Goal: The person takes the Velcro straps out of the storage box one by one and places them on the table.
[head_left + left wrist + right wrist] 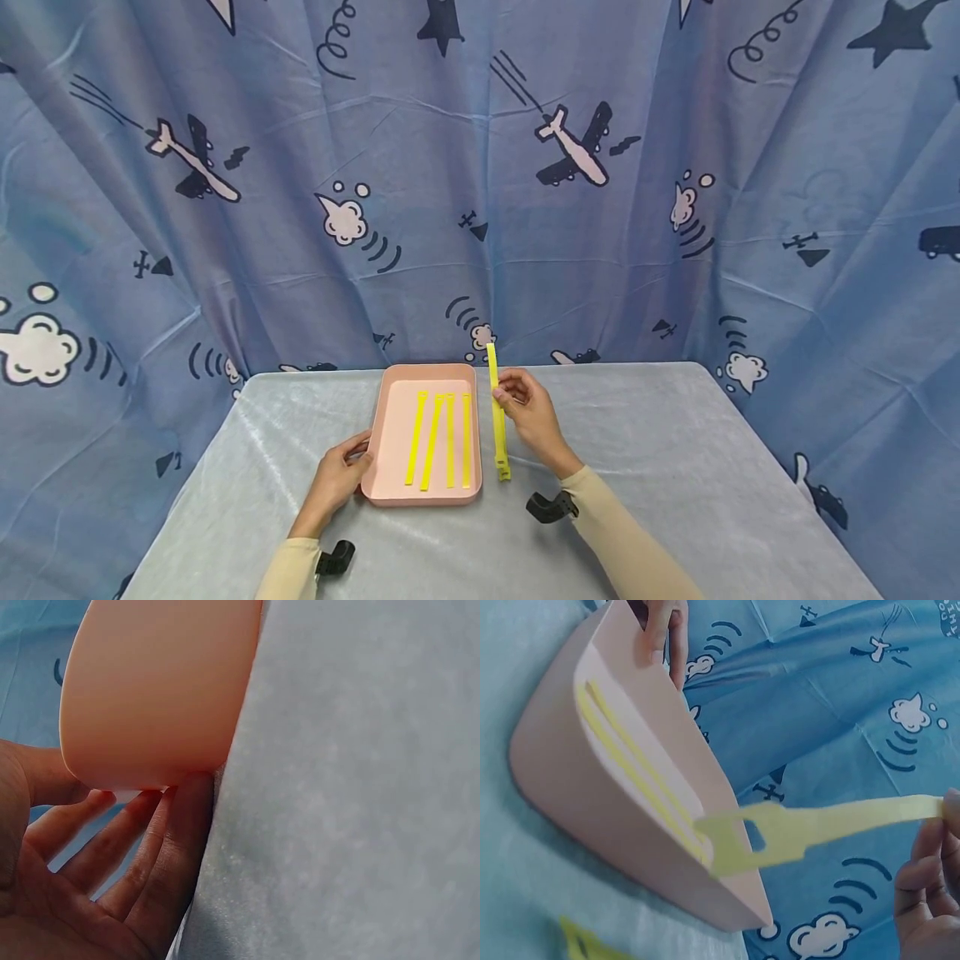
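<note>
A pink tray lies on the table with several yellow hook-and-loop cable ties lengthwise inside it. My left hand grips the tray's left wall, thumb over the rim and fingers against the outside in the left wrist view. Beside the tray's right edge, my right hand pinches another yellow cable tie between thumb and fingers. Its slotted head hangs free in the right wrist view. Part of one more yellow tie shows on the table at the bottom of that view.
A light grey cloth covers the table. Behind its far edge hangs a blue curtain printed with planes, stars and clouds. A black band is on each wrist, such as the right wristband.
</note>
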`<state>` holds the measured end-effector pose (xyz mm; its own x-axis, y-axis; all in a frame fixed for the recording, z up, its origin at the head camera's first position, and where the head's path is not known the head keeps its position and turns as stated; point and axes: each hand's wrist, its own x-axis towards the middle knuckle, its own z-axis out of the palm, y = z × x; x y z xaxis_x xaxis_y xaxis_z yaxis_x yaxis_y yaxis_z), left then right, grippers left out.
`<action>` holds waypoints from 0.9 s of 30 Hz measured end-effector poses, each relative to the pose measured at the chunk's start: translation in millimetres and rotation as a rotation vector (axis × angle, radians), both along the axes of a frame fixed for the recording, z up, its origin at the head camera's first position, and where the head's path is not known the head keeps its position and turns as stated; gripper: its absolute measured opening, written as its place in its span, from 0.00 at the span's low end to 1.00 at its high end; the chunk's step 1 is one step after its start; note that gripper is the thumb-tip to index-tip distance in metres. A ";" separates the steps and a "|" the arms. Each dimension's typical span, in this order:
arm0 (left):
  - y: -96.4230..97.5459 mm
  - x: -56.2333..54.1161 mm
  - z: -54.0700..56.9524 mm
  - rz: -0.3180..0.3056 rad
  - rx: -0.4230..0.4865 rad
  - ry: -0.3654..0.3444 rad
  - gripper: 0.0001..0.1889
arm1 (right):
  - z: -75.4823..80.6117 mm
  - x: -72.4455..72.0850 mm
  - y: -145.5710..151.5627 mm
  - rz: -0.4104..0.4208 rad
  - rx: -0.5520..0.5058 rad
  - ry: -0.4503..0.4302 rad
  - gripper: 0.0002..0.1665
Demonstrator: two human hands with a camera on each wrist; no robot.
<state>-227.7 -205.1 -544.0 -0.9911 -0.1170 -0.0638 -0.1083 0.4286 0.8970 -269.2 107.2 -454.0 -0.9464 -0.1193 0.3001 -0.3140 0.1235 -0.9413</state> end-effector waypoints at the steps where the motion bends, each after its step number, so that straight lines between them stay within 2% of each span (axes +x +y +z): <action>1: 0.1 0.0 -0.3 0.000 -0.001 0.000 0.25 | -3.8 -2.0 2.1 -0.011 -0.009 -0.018 0.14; 7: -0.1 1.4 -0.4 0.002 -0.005 0.000 0.24 | -26.5 -15.2 13.6 -0.059 -0.016 -0.075 0.14; 16: 0.3 4.2 -0.9 0.000 -0.020 0.013 0.24 | -38.3 -21.8 31.6 -0.070 -0.102 -0.169 0.14; 27: -1.8 0.4 -1.3 0.001 -0.011 0.005 0.24 | -58.1 -34.1 53.8 -0.075 -0.014 -0.393 0.16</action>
<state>-227.3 -206.9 -545.3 -0.9913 -0.1184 -0.0575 -0.1041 0.4382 0.8928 -303.4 161.1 -512.2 -0.9954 -0.0436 -0.0851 0.0794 0.1190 -0.9897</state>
